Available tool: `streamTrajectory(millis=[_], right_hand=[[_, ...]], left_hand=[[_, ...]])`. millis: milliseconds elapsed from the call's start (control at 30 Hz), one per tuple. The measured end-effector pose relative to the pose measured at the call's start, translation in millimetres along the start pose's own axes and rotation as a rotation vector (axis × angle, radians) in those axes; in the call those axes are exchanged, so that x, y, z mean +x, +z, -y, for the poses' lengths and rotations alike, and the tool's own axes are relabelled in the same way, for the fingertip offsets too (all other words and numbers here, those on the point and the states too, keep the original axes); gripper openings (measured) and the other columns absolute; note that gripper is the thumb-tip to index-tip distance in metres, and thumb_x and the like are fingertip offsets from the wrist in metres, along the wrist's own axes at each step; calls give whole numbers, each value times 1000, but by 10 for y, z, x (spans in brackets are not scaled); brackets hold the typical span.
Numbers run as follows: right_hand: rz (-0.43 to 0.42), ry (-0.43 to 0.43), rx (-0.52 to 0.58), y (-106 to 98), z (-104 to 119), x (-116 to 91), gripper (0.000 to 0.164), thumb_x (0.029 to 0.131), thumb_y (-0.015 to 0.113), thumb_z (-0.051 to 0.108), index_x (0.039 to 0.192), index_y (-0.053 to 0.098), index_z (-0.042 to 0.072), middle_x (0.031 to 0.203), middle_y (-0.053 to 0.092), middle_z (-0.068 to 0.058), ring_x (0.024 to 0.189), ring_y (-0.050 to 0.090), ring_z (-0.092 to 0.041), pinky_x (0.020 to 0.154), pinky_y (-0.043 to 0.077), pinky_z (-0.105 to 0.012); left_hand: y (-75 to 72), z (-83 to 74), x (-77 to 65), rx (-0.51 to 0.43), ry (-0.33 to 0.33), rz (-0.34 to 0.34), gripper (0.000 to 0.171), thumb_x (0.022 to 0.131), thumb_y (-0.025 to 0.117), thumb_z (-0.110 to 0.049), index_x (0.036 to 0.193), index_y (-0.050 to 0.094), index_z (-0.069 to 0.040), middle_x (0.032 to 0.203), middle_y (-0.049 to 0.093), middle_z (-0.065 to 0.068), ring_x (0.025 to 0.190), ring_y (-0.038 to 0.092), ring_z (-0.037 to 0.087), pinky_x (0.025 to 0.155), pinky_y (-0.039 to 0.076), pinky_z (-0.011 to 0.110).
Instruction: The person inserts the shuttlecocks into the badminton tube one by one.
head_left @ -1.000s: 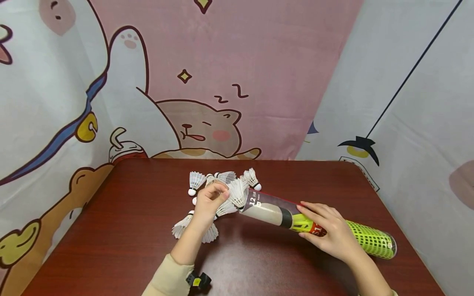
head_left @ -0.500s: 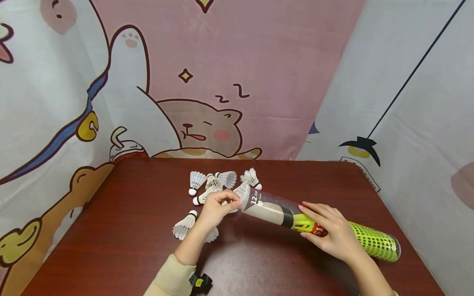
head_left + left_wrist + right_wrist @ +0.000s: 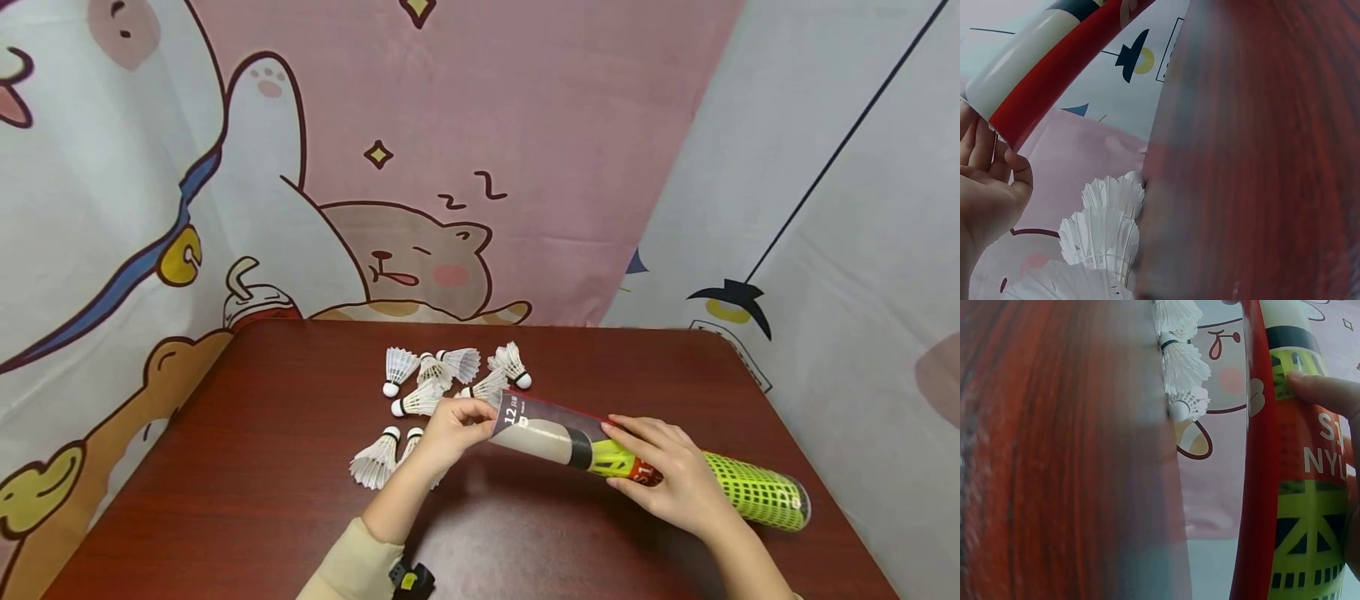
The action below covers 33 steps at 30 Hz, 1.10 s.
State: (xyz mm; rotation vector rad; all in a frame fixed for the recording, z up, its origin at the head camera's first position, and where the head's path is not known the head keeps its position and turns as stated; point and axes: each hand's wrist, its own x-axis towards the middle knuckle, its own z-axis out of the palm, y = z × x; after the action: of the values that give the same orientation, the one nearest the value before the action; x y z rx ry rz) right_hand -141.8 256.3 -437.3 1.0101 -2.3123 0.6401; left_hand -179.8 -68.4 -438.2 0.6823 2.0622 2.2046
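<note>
A shuttlecock tube (image 3: 551, 438), printed red, white and yellow-green, lies tilted across the right half of the table, its mouth end lifted. My right hand (image 3: 670, 471) grips it around the middle, with thumb and fingers on opposite sides; the right wrist view shows fingertips on the tube wall (image 3: 1316, 462). At the mouth, my left hand (image 3: 457, 433) has its bent fingers and thumb against the rim, also seen in the left wrist view. Whether they pinch anything is hidden. White shuttlecocks (image 3: 489, 386) lie just beyond this hand, and others (image 3: 375, 458) lie to its left.
Several shuttlecocks (image 3: 431, 367) lie grouped toward the back of the brown table (image 3: 225, 467). A black wrist device (image 3: 412, 577) sits at my left cuff. Printed cloth (image 3: 570, 167) hangs behind the table.
The shuttlecock that stuck out of the tube mouth is out of sight. My left hand has moved right and slightly down to the rim. The right hand and tube stay nearly still.
</note>
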Motion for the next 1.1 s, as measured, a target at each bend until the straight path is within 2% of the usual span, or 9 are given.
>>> streamTrajectory(millis=[133, 233, 367, 467, 600, 700, 900, 1033, 1100], right_hand=[[-44, -39, -5, 16, -3, 7, 60, 86, 62, 57, 128, 63, 15, 127, 60, -4, 109, 55, -22, 95, 31, -29], [-45, -47, -13, 17, -6, 0, 60, 86, 61, 58, 127, 63, 15, 126, 60, -3, 108, 55, -22, 93, 32, -30], [-6, -22, -4, 9, -7, -17, 61, 80, 73, 51, 128, 63, 16, 125, 61, -5, 109, 54, -22, 93, 32, -31], [17, -3, 0, 5, -8, -21, 64, 74, 81, 44, 129, 62, 17, 125, 61, -6, 111, 53, -21, 93, 31, -32], [10, -12, 4, 12, -9, -6, 63, 78, 76, 48, 130, 61, 17, 127, 60, -4, 111, 53, -21, 94, 31, -30], [-13, -26, 14, 10, -12, -1, 62, 81, 71, 52, 130, 61, 16, 129, 58, -3, 111, 54, -21, 96, 30, -27], [-53, -27, 27, -10, -26, -1, 61, 84, 65, 55, 129, 62, 13, 129, 59, -4, 110, 54, -23, 99, 28, -24], [-64, -24, 32, -20, -32, 2, 61, 85, 64, 56, 128, 62, 12, 127, 60, -7, 109, 55, -24, 99, 28, -24], [-62, -26, 36, -22, -28, 5, 61, 85, 65, 55, 128, 62, 12, 126, 60, -8, 109, 54, -24, 99, 27, -23]], left_hand=[[-2, 36, -6, -14, -15, 27, 13, 81, 65, 10, 90, 61, 19, 78, 65, -9, 74, 56, 8, 66, 46, 21], [-8, 36, -5, 3, -25, 58, 13, 81, 65, 9, 89, 61, 18, 79, 65, -8, 74, 56, 8, 66, 46, 21], [-28, 26, 5, 43, -52, 101, 10, 81, 64, 11, 89, 62, 17, 79, 64, -5, 74, 57, 8, 68, 47, 21], [-49, -9, 17, 108, -39, 140, 9, 81, 63, 13, 89, 63, 15, 81, 66, 3, 76, 57, 7, 70, 47, 22], [-81, -207, -3, 164, 17, 182, 8, 82, 62, 13, 89, 63, 15, 83, 66, 12, 76, 56, 4, 70, 47, 22], [-112, -350, -21, 180, 59, 196, 7, 83, 63, 12, 89, 64, 15, 82, 66, 11, 75, 55, 4, 68, 47, 23], [-233, -449, -23, 223, 93, 164, 10, 84, 66, 7, 93, 69, 9, 84, 70, 11, 79, 59, 8, 69, 48, 24], [-357, -521, -42, 238, 119, 107, 10, 84, 66, 7, 94, 69, 9, 86, 70, 16, 81, 62, 11, 72, 49, 28], [-430, -552, -67, 254, 115, 56, 11, 84, 67, 7, 95, 69, 10, 88, 70, 16, 85, 62, 11, 75, 49, 32]])
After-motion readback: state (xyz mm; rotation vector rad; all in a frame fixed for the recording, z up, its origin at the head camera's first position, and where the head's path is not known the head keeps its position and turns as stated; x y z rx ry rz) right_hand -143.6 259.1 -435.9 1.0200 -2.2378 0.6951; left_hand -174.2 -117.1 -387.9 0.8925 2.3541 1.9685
